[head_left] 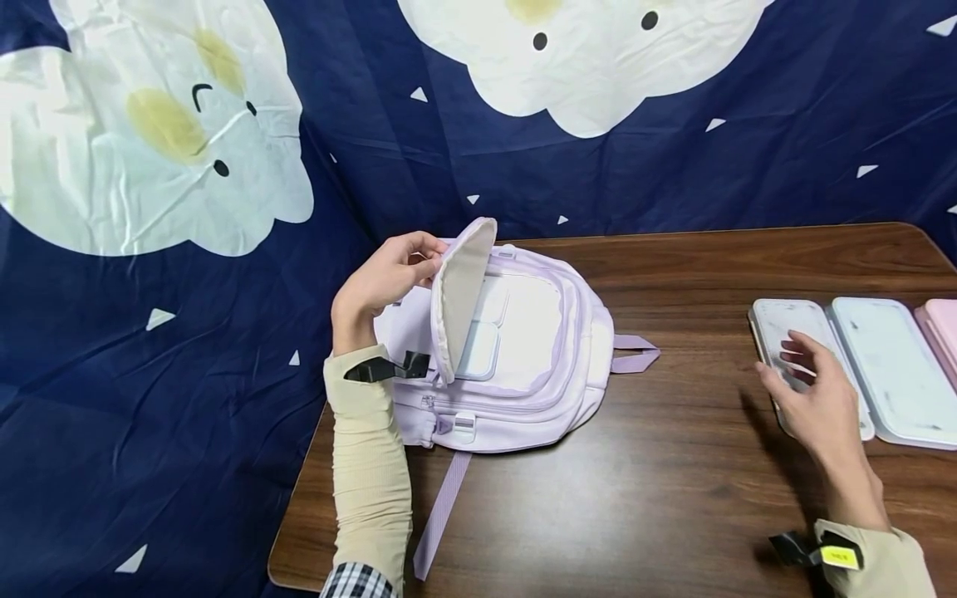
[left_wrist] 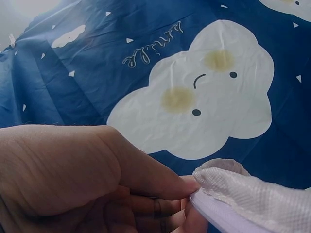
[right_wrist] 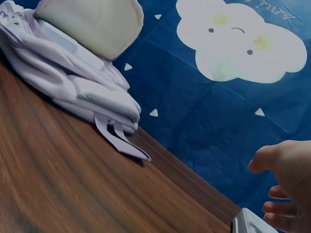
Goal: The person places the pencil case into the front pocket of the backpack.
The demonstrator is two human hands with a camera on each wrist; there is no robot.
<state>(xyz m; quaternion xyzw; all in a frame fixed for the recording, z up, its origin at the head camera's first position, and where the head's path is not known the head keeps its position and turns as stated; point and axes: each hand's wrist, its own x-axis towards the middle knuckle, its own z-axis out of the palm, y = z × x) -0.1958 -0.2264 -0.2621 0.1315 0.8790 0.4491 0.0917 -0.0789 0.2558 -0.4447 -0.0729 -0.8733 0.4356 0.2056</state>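
A pale lilac backpack [head_left: 594, 365] lies on the table. My left hand [head_left: 381, 278] pinches the edge of its front flap [head_left: 465, 299] and holds it raised; the left wrist view shows the flap's edge [left_wrist: 238, 187] between thumb and fingers. Under the flap, a light blue rounded case [head_left: 478, 353] and a whitish one [head_left: 491, 299] show in part. At the right, my right hand [head_left: 818, 403] hovers over a greyish-white flat case [head_left: 788, 316], fingers apart and loosely bent, holding nothing. In the right wrist view only a corner of that case [right_wrist: 252, 221] shows.
A light blue flat case [head_left: 890, 365] lies right of the greyish one, with a pink case [head_left: 944, 328] beyond it, cut off by the frame. A lilac strap [head_left: 443, 515] trails toward the front edge. Dark blue cloth [head_left: 635, 183] hangs behind the wooden table [head_left: 598, 515].
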